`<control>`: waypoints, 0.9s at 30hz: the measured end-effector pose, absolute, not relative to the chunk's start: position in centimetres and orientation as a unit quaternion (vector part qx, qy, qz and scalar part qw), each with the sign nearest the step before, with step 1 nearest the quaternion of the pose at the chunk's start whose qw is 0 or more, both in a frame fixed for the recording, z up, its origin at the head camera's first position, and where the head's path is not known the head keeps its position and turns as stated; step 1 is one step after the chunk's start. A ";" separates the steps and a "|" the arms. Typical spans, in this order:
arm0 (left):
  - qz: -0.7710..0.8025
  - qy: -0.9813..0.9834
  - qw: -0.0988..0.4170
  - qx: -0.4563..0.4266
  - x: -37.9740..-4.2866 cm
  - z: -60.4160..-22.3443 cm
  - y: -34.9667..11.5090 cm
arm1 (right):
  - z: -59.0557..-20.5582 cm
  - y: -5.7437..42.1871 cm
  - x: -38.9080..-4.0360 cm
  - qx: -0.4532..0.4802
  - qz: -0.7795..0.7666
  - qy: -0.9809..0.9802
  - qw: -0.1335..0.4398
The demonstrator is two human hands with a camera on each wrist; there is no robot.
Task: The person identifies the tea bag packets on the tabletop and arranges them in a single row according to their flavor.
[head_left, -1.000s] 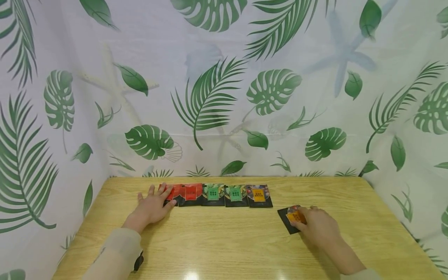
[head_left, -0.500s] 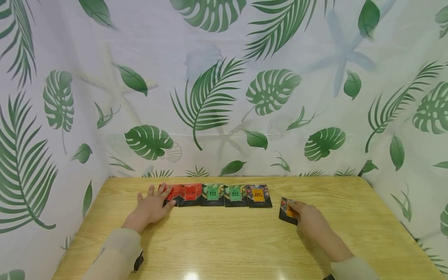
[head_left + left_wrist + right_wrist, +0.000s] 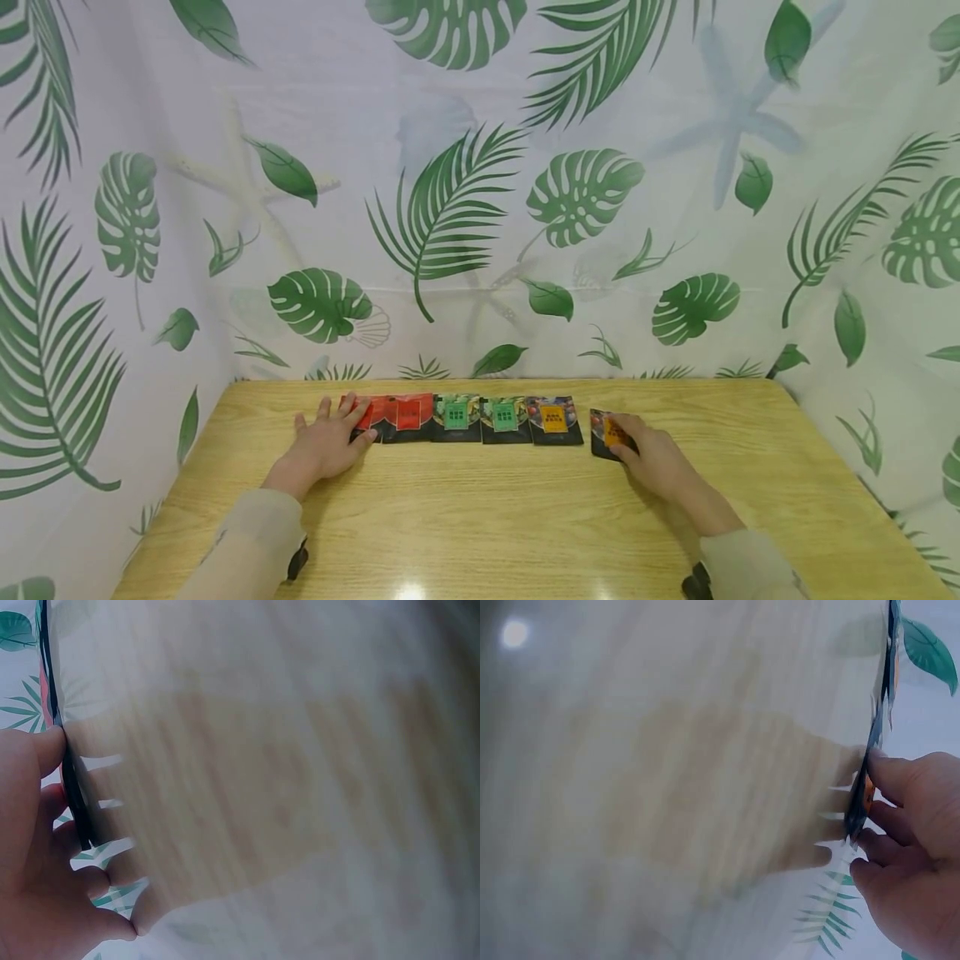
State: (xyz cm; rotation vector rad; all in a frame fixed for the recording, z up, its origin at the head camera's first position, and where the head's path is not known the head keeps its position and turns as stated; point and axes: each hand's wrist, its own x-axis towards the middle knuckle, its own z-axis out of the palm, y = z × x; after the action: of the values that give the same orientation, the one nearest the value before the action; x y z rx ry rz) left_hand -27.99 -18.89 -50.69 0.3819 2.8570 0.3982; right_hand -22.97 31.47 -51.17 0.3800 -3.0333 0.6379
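My left hand lies with spread fingers on the left red packet, covering much of it. A second red packet, two green-labelled packets and an orange-labelled packet continue that row to the right. My right hand holds another orange-labelled black packet by its right part, thumb and fingers on it. This packet is just right of the row, with a narrow gap between. In the right wrist view its edge shows at the fingertips, low over the table.
The wooden table has a glossy top with light reflections near the front. A white cloth printed with green leaves stands behind it and along both sides.
The right hand has moved left and toward the back with the orange-labelled packet, turning it nearly straight with the row. The left hand has stayed in place.
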 end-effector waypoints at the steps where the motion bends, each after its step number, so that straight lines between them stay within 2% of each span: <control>1: 0.135 0.975 0.116 0.129 -28.0 -50.7 -18.9 | -51.1 31.5 -23.1 0.121 0.209 -0.970 0.008; 27: 0.133 0.976 0.114 0.129 -28.2 -51.1 -19.0 | -50.4 30.8 -25.8 0.143 0.221 -0.965 -0.025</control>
State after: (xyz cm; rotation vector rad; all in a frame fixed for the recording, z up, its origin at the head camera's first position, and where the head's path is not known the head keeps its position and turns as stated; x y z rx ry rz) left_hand -28.20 -18.97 -51.11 0.3792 2.8626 0.3896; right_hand -25.79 30.76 -50.44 0.4557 -3.0788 0.7039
